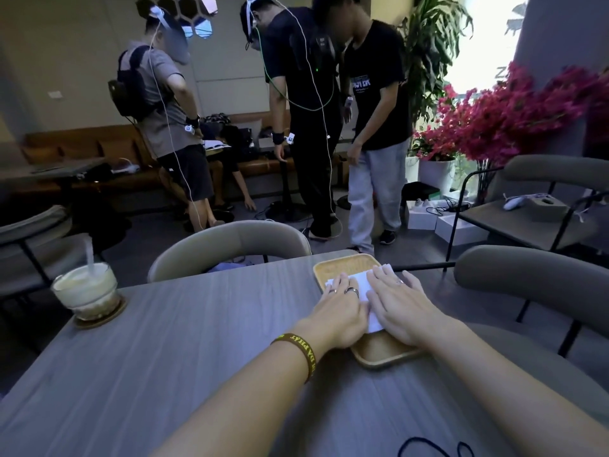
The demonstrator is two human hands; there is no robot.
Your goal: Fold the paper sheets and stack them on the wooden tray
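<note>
A wooden tray [342,263] lies on the grey table at the right, near the far edge. White folded paper [362,282] lies on the tray. My left hand [341,306] rests flat on the paper's left part, fingers straight, with rings on them. My right hand [400,305] lies flat on the right part of the paper, fingers spread. The hands cover most of the paper; only a strip between them and a far corner show.
An iced coffee drink [86,290] on a wooden coaster stands at the table's [197,324] left edge. Grey chairs [230,239] stand behind and to the right of the table. Several people stand further back. A black cord [428,446] lies at the near edge.
</note>
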